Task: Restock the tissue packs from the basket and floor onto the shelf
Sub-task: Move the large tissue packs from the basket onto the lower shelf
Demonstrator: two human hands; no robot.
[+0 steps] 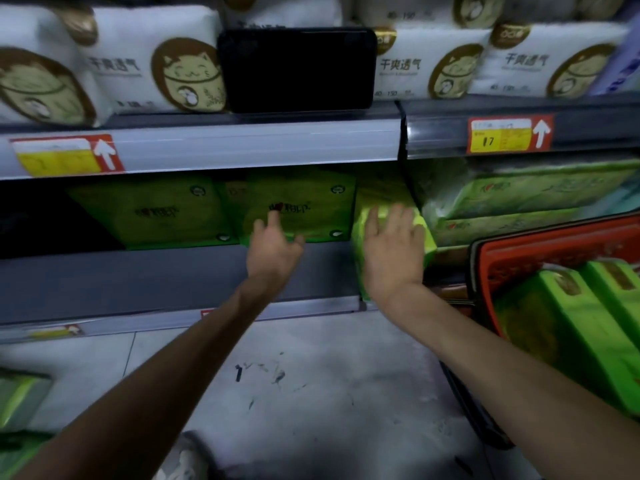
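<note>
On the lower shelf [138,282]: green tissue packs stand side by side with their printed faces outward, a left pack [149,213] and a middle pack [304,199] touching each other; to the left of them the bay is dark.
At the shelf's front edge: a brighter green pack [428,237] sits just right of the middle pack, tilted, its near end sticking out past the lip and hanging down over the grey front panel.
Left hand [275,244]: raised to the lower edge of the middle pack, fingertips against its face, thumb out to the right; the grip is loose and wide, clasping nothing.
Right hand [393,247]: laid flat on the near end of the brighter green pack, fingers straight and spread; the grip is wide, pressing rather than clasping.
Right-hand bay: more green packs [536,192] lie stacked flat, blurred.
Basket [512,251]: red, at the right just beside the shelf, with green packs in the basket [568,323] leaning inside it.
Floor [311,393]: grey tiles with dark scuff marks; a floor pack [20,400], green and blurred, lies at the lower left corner.
Upper shelf [242,147]: white packs [156,64] printed with a cat drawing, a black rectangle [298,69] between them, and red and yellow price tags [509,135] on the rail.
</note>
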